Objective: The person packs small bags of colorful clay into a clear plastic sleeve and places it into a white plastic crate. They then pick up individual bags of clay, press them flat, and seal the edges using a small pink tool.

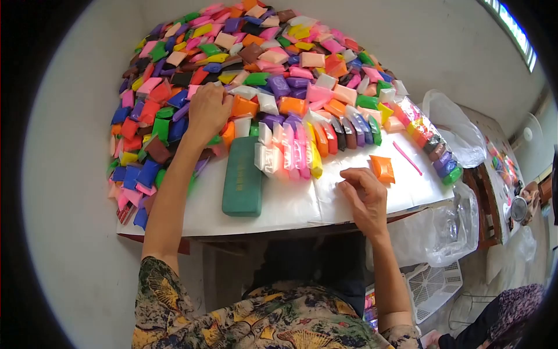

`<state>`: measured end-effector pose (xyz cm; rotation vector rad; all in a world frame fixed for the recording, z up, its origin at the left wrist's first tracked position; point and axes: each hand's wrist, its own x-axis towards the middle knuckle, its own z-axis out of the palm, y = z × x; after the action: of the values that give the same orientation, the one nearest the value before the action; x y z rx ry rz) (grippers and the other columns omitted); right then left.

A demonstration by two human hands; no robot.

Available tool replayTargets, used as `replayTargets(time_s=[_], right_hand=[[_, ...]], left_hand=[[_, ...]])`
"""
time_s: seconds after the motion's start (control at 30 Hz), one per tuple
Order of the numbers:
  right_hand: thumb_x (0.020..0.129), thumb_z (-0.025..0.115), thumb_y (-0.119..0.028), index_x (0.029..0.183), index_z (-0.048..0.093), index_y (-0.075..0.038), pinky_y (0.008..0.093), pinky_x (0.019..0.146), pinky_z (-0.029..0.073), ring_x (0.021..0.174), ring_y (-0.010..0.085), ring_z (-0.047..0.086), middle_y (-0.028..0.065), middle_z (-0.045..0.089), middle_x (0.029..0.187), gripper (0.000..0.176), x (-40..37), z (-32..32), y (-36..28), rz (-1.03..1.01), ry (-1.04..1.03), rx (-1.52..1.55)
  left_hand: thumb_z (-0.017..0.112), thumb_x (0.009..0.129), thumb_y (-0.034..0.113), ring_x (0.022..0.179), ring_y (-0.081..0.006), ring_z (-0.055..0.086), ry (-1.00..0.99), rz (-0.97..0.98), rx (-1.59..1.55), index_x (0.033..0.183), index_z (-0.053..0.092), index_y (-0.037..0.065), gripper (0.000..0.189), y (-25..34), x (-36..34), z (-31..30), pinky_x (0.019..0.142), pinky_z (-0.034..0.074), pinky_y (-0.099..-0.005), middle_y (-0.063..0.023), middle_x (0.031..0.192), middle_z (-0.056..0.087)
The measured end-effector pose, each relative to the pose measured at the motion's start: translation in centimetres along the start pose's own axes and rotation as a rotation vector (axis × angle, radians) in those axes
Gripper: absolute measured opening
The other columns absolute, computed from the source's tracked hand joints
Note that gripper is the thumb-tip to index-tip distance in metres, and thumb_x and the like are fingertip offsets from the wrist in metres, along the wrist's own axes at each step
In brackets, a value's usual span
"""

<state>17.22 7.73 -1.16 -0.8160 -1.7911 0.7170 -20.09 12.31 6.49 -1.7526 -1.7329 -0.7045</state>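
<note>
My left hand (209, 110) reaches into a big heap of small coloured clay packets (232, 64), its fingers bent down together. Whatever it grips there is hidden by the hand. Above the white table surface, my right hand (367, 200) is loosely curled with a gap between thumb and forefinger, and nothing shows in it. An orange packet (382, 168) lies just beside its fingers. Between the hands, a row of packets (290, 151) stands on edge, from white and pink through yellow, orange, red, brown and blue to green. A green oblong case (242, 177) lies left of the row.
A clear sleeve of stacked packets (427, 142) lies at the right, near a pink stick (407, 158). Clear plastic bags (439, 224) hang off the table edge. Below are a white basket (433, 288) and another person's leg (494, 317).
</note>
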Motion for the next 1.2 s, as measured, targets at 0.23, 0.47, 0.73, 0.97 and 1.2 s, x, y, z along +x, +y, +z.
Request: replayTargets(time_s=[0.23, 0.47, 0.73, 0.97, 1.2], right_hand=[[0.087, 0.066, 0.001, 0.099, 0.066, 0.005, 0.0309, 0.074, 0.054, 0.081, 0.0232, 0.068, 0.0145, 0.067, 0.097, 0.013, 0.0, 0.0, -0.2, 0.009, -0.004, -0.017], [0.086, 0.066, 0.001, 0.097, 0.066, 0.005, 0.0325, 0.075, 0.054, 0.081, 0.0257, 0.068, 0.0155, 0.067, 0.097, 0.012, 0.0, 0.1, -0.2, -0.043, -0.003, -0.074], [0.085, 0.071, -0.003, 0.111, 0.063, 0.003, 0.0312, 0.073, 0.054, 0.086, 0.0231, 0.068, 0.0142, 0.067, 0.103, 0.028, -0.2, 0.0, 0.6, 0.024, 0.011, -0.019], [0.077, 0.083, -0.011, 0.142, 0.046, -0.004, 0.0352, 0.091, 0.05, 0.119, 0.0244, 0.059, 0.0124, 0.056, 0.138, 0.075, -0.4, -1.6, -3.3, -0.115, 0.047, 0.27], [0.076, 0.075, 0.001, 0.124, 0.062, 0.001, 0.0394, 0.084, 0.054, 0.097, 0.031, 0.067, 0.0164, 0.068, 0.113, 0.049, -2.9, -3.4, -1.7, -0.405, 0.303, -0.297]], left_hand=[[0.062, 0.084, 0.03, 0.086, -0.0418, 0.065, -0.227, -0.143, -0.073, 0.079, 0.069, -0.004, 0.036, 0.0, 0.3, 2.5, 0.077, 0.05, -0.0522, -0.0256, 0.088, 0.068], [0.062, 0.086, 0.03, 0.077, -0.0363, 0.067, -0.189, -0.262, -0.433, 0.085, 0.071, -0.004, 0.035, -0.2, 0.6, 2.4, 0.071, 0.05, -0.0454, -0.0228, 0.079, 0.068], [0.064, 0.094, 0.009, 0.074, -0.0077, 0.057, 0.057, -0.249, -0.734, 0.098, 0.068, -0.006, 0.016, 5.7, -0.1, -5.1, 0.066, 0.045, -0.0238, -0.0029, 0.082, 0.065], [0.064, 0.091, -0.001, 0.083, -0.024, 0.067, 0.148, 0.066, -0.751, 0.101, 0.068, -0.002, 0.01, 19.8, -5.9, -9.3, 0.075, 0.052, -0.0326, -0.0128, 0.091, 0.068], [0.06, 0.091, -0.006, 0.095, -0.0295, 0.066, -0.048, -0.125, -1.028, 0.115, 0.065, -0.003, 0.025, 25.6, -9.9, -5.8, 0.086, 0.051, -0.0369, -0.0185, 0.109, 0.067]])
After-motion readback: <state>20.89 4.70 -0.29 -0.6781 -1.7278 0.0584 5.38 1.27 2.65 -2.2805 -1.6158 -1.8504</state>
